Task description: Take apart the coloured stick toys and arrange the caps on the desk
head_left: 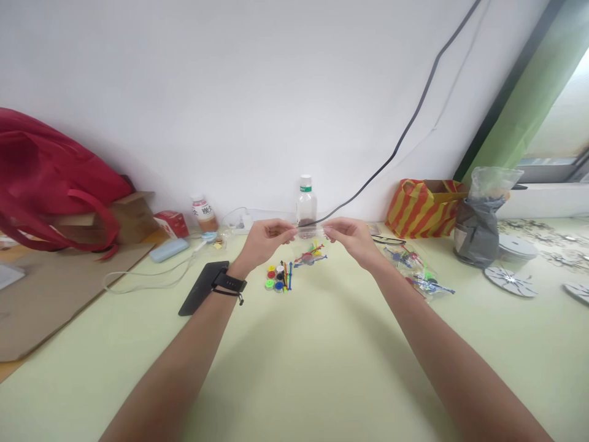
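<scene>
Between my left hand (270,239) and my right hand (346,238) hangs a clear plastic bag (309,240), its top edge pinched at both corners. Small red, yellow and blue plastic pieces (313,255) show at the bag's bottom. Below and left of it on the table lie several round coloured discs (275,277) beside a row of thin coloured sticks (288,276). A dark watch sits on my left wrist. Off to the right of my right forearm are more clear bags of coloured pieces (426,279).
A clear bottle (305,202) stands behind the hands at the wall. At left are a black phone (203,288), a blue case (169,250), a drink bottle (204,215) and a red backpack (55,178). A striped bag (416,209), grey bag (477,230) and slotted discs (510,281) occupy the right.
</scene>
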The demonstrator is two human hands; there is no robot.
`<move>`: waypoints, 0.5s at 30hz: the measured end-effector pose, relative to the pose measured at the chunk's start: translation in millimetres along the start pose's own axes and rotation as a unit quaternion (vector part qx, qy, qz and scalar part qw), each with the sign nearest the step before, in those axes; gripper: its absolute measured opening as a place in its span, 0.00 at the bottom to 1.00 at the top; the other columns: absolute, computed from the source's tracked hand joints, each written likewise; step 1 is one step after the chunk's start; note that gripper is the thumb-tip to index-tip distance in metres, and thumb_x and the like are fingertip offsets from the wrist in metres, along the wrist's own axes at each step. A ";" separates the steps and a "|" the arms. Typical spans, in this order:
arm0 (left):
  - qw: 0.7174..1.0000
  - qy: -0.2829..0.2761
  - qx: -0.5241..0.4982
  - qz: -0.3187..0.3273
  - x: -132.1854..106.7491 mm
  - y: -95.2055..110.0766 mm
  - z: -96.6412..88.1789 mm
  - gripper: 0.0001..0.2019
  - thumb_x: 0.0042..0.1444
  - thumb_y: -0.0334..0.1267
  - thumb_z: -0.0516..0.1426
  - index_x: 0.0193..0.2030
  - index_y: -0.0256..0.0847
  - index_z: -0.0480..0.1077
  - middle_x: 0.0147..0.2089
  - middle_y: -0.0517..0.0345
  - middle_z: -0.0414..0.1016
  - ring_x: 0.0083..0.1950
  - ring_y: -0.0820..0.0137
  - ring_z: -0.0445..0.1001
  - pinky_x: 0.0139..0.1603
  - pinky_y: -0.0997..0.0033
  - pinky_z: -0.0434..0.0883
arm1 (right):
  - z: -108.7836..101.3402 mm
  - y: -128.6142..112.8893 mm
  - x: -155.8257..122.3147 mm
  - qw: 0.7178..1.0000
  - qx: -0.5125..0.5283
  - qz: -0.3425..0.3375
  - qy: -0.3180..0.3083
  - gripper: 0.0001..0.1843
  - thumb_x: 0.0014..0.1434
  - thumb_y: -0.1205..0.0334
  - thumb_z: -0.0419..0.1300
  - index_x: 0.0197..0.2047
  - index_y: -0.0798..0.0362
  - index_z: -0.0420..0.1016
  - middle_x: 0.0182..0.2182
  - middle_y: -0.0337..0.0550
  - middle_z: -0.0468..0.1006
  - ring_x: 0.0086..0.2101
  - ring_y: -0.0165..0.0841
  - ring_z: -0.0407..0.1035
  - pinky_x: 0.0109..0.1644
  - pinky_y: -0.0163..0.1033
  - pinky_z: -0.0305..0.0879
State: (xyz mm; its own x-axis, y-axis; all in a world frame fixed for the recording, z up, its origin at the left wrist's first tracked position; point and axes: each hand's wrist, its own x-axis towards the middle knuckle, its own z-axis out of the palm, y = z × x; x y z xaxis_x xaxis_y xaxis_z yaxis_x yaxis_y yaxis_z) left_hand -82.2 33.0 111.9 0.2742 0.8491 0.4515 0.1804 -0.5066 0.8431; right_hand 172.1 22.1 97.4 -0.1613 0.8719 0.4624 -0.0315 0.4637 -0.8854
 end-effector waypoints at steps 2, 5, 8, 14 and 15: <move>1.000 0.001 -0.011 0.003 -0.5 1.1 0.3 0.19 0.53 0.52 0.69 0.42 0.38 0.82 0.39 0.49 0.84 0.36 0.67 0.79 0.41 0.65 0.77 | -0.6 1.1 0.2 1.000 0.015 -0.004 0.007 0.19 0.53 0.48 0.72 0.42 0.53 0.84 0.29 0.42 0.80 0.31 0.33 0.70 0.38 0.42 0.69; 1.000 0.004 -0.027 0.000 -1.4 3.4 0.8 0.20 0.52 0.51 0.70 0.44 0.38 0.82 0.40 0.49 0.84 0.38 0.66 0.79 0.43 0.65 0.77 | -0.9 3.0 0.8 0.999 0.034 0.001 0.014 0.18 0.53 0.49 0.72 0.41 0.53 0.84 0.28 0.41 0.79 0.31 0.33 0.70 0.38 0.42 0.68; 0.999 0.005 -0.039 0.002 -1.7 4.8 1.3 0.19 0.52 0.50 0.70 0.45 0.38 0.83 0.41 0.49 0.84 0.39 0.66 0.78 0.44 0.64 0.77 | -0.4 4.6 1.6 0.998 0.053 0.011 0.014 0.17 0.54 0.49 0.72 0.41 0.52 0.83 0.27 0.40 0.79 0.30 0.33 0.70 0.37 0.41 0.67; 0.999 0.012 -0.037 0.006 -0.4 4.3 1.6 0.17 0.54 0.48 0.69 0.45 0.38 0.82 0.40 0.49 0.83 0.37 0.68 0.76 0.41 0.67 0.75 | -1.3 -0.6 0.5 0.998 0.057 0.022 -0.007 0.19 0.53 0.49 0.74 0.43 0.52 0.84 0.28 0.40 0.78 0.31 0.32 0.70 0.38 0.41 0.67; 0.999 0.012 -0.034 0.005 -0.2 4.6 0.8 0.17 0.55 0.48 0.69 0.45 0.38 0.82 0.39 0.49 0.83 0.37 0.68 0.76 0.41 0.67 0.75 | -1.8 -2.0 0.1 0.998 0.051 0.025 -0.012 0.20 0.51 0.50 0.75 0.44 0.51 0.84 0.28 0.40 0.78 0.31 0.32 0.69 0.38 0.41 0.67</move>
State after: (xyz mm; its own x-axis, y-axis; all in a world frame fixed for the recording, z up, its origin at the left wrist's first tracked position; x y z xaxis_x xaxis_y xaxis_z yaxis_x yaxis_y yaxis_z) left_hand -80.6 30.4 115.5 0.2535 0.8479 0.4657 0.1129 -0.5040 0.8563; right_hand 173.8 21.6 99.3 -0.1893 0.8889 0.4171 -0.1234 0.3998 -0.9082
